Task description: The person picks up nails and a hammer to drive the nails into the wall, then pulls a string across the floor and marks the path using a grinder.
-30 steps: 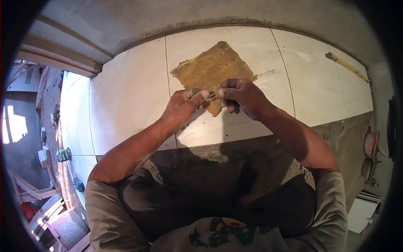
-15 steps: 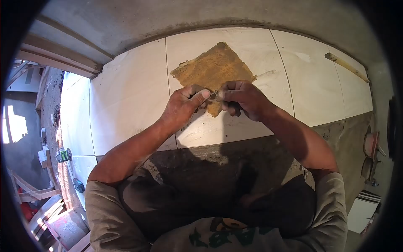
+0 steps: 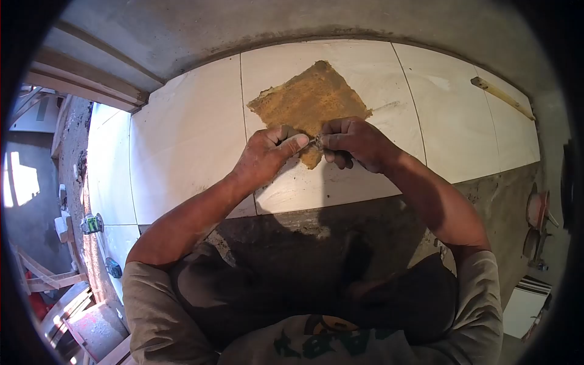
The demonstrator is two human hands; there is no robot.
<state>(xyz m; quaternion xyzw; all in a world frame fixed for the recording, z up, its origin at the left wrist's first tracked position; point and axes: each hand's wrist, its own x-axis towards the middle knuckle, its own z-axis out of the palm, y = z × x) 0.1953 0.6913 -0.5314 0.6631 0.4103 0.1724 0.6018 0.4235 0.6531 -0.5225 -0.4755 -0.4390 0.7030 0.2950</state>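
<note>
My left hand (image 3: 267,152) and my right hand (image 3: 354,143) meet above a ragged brown sponge-like sheet (image 3: 310,94). Thumbs and fingers of both are pinched around a small dark thing (image 3: 316,142) between them, too small to name. Beneath the sheet are pale floor tiles (image 3: 182,146), and one corner of the sheet shows below my hands. The fingertips partly hide the small thing.
A wooden strip (image 3: 502,97) lies on the tiles at the right. Bare grey floor (image 3: 292,234) borders the tiles near my legs. White tiles (image 3: 528,307) are stacked at the lower right. A green-and-black tool (image 3: 92,224) and a wooden frame (image 3: 91,82) are at the left.
My left thumb has shifted slightly right, closer to my right fingertips. The brown sheet has stayed in place.
</note>
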